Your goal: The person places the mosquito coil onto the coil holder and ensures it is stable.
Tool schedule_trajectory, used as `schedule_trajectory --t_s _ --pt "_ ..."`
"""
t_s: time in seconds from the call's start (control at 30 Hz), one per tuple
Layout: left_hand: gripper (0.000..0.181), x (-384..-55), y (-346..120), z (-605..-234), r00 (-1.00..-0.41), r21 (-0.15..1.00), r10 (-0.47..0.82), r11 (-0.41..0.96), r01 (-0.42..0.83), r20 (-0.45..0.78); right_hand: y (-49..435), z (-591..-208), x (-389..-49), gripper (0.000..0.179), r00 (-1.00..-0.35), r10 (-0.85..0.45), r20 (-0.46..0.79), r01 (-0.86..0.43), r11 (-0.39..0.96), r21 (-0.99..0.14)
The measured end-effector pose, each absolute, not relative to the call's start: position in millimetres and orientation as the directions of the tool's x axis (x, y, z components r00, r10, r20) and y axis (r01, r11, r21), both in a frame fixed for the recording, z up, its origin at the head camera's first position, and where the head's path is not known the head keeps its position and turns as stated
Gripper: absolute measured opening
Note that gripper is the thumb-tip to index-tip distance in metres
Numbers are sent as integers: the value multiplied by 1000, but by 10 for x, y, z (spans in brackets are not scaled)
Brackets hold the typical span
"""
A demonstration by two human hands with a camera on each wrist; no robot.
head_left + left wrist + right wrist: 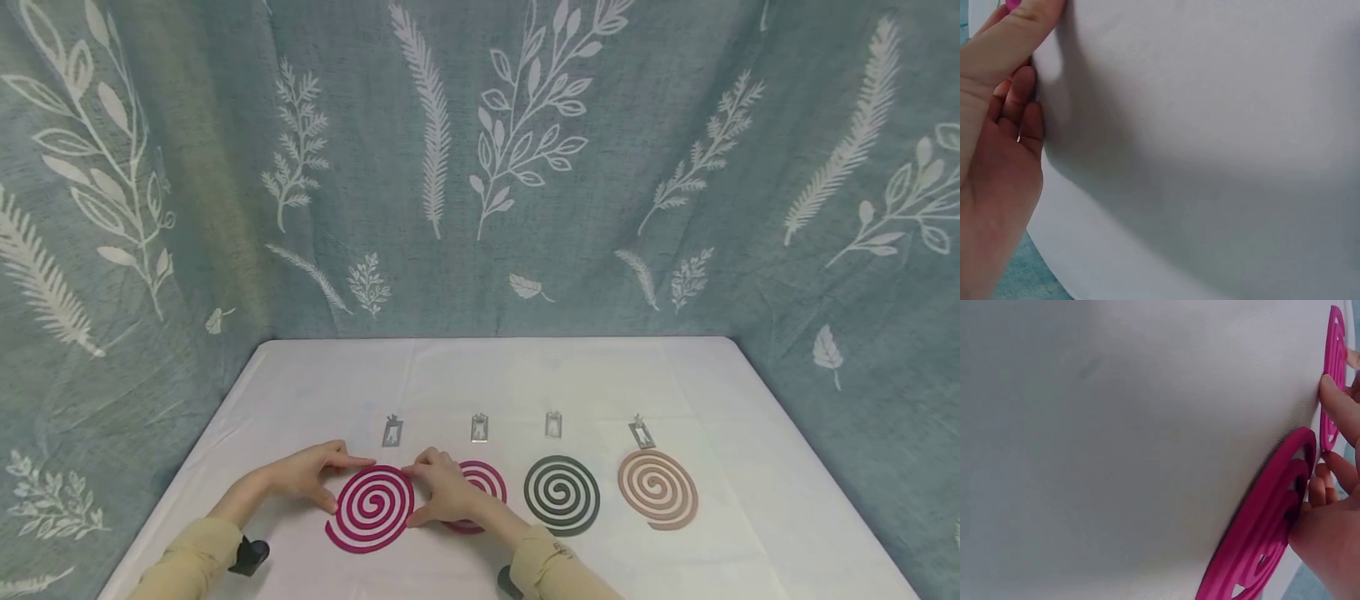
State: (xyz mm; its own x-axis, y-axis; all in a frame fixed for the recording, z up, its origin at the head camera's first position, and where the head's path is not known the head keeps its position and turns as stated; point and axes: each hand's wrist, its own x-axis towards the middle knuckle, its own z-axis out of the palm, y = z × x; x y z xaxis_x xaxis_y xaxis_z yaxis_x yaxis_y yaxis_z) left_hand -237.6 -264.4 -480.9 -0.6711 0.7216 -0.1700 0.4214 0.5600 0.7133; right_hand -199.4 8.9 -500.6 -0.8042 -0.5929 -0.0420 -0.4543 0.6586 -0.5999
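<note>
1. You have the pink coil (374, 502) at the left end of the row, low over or on the white desk (750, 517); whether it is lifted, you cannot tell from here.
2. Your left hand (306, 472) grasps its rim, index finger at the top and thumb at the left; your right hand (444, 492) grasps the opposite rim, thumb low and index finger high.
3. Expect it to be light, and probably brittle: a thin, flat spiral that may snap if you bend or squeeze it.
4. Its turns look joined only along the spiral, so the middle could sag or spring apart. Take the outer ring from both sides, lightly and level, and keep clear of the loose tail at lower left.
5. The surface looks matte, so slipping seems a smaller worry than cracking.
6. Your right hand covers part of the second pink coil (504, 493), just beside; whether they touch, the head view leaves unclear.
7. The left wrist view catches only a pink scrap at its top edge; the right wrist view shows the held coil nearly edge-on and cuts off the second one at the bottom.
</note>
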Motion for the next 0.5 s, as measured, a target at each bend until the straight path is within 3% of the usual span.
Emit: schedule_trajectory --t_s 0.17,0.5 --pt "62 -2365 -2645 -4841 -672 710 733 527 466 -103 100 -5016 -1973 64 -812 -583 -19 -453 651 -609" --pt "62 -2355 -2611 -4843 -741 717 650 596 362 -167 107 -5067 -1973 60 -818 -575 20 -455 626 -633"
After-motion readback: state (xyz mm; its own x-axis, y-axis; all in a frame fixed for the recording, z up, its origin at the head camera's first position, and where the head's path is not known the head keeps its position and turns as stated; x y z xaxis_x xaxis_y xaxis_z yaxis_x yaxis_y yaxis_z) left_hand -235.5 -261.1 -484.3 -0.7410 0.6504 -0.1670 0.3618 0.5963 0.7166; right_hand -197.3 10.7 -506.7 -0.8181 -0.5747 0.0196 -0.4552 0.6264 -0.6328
